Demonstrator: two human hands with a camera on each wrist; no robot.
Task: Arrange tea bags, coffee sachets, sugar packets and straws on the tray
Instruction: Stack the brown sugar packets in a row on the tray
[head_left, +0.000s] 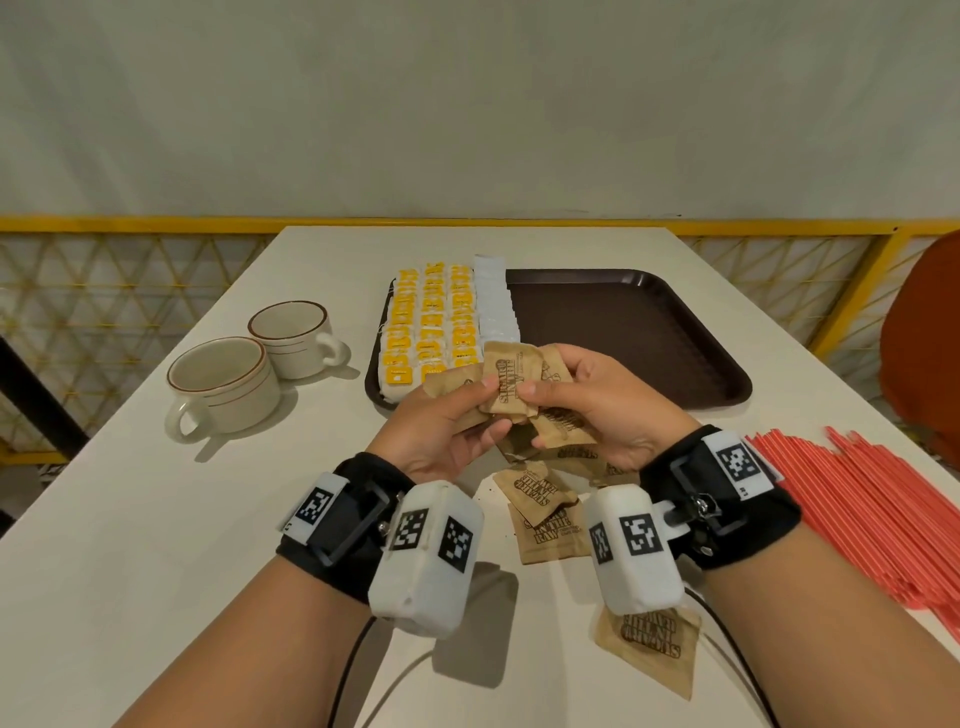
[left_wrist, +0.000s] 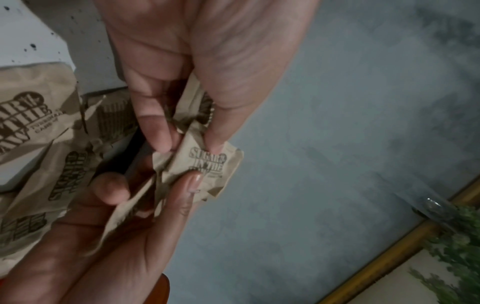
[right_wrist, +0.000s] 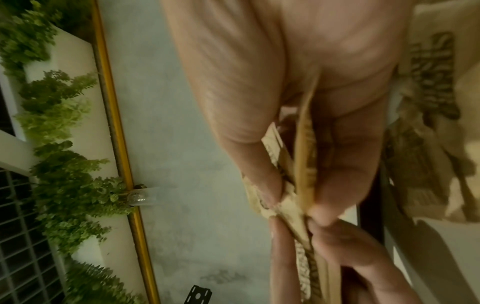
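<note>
Both hands, the left hand (head_left: 441, 426) and right hand (head_left: 602, 405), pinch a bunch of crumpled brown paper sugar packets (head_left: 511, 387) just nearer than the dark brown plastic tray (head_left: 649, 332); its bare half lies ahead, on the right hand's side.

Left hand (left_wrist: 202, 61) comes in from top, thumb and fingers pinching a brown sugar packet (left_wrist: 205, 164), print reads "SUGAR IN THE". Right hand (left_wrist: 124, 236) rises from bottom, thumb on the same packet's lower edge. More brown packets (left_wrist: 39, 127) crumpled at left, some apparently lying on the pale speckled surface (left_wrist: 31, 37). Blurry grey wall behind, gold rail (left_wrist: 389, 261) and greenery (left_wrist: 457, 246) lower right.
</note>
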